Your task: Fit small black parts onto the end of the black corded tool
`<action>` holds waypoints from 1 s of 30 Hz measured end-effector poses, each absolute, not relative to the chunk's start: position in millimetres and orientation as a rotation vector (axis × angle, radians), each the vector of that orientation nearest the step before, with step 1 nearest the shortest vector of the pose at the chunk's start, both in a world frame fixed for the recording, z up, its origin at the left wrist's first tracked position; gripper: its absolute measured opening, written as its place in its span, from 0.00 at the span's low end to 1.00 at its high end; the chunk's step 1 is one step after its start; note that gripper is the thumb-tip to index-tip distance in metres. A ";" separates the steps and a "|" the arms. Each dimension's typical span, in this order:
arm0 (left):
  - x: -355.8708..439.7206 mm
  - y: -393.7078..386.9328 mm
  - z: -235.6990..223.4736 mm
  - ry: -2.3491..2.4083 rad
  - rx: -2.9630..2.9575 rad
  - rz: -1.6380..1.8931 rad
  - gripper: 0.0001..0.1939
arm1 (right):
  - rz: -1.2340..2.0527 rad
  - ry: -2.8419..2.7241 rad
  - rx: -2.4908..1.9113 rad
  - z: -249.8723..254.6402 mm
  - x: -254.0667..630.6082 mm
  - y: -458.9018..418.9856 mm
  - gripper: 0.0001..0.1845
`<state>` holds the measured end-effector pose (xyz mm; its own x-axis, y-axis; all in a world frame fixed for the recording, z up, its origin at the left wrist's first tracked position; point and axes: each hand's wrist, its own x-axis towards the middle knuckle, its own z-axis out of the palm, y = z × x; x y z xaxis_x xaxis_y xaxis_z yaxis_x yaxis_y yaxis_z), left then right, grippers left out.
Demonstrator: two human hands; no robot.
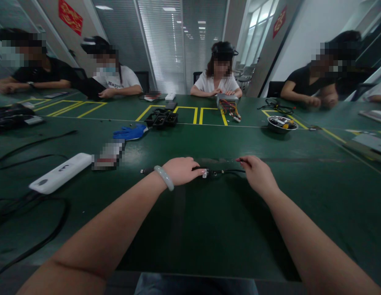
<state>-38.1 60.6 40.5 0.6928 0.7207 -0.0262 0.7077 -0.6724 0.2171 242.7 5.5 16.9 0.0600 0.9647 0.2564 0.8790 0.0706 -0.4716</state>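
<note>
Two hands busy with black cable [230, 171], on or just over green table [209, 229], in front of person. Left hand [180, 171] curls mostly closed, gripping cable near white bit [205, 174]. Right hand [255, 174] pinches dark tip [239, 159] between fingers. Work looks partway, I guess; cannot tell what is done or left. Left palm hides some cable. Metal end [143, 171] pokes past wrist. Dark tip too small to name.

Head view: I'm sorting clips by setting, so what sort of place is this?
Probably a shared workroom or training room: several people sit at a large green table marked with yellow lines, and a box trailing coloured wires stands on it.
</note>
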 end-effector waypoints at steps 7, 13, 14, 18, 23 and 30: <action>-24.1 63.8 23.4 1.150 2.761 0.583 0.19 | 0.477 -1.903 -1.731 21.8 223.6 -3.9 0.10; -11.5 54.0 14.8 1.182 2.847 0.657 0.17 | 0.524 -2.037 -1.671 17.4 203.1 -11.2 0.04; -9.8 52.0 14.6 1.197 2.857 0.656 0.16 | 0.527 -2.058 -1.674 15.7 201.1 -11.3 0.04; -3.9 43.6 16.2 1.186 2.917 0.623 0.14 | 0.545 -2.068 -1.680 10.4 201.5 -9.8 0.05; 1.6 36.0 15.5 1.123 2.946 0.585 0.12 | 0.530 -2.038 -1.663 8.6 206.6 -7.4 0.07; 2.8 35.5 13.1 1.064 2.913 0.572 0.10 | 0.503 -2.038 -1.665 3.0 207.7 -3.1 0.07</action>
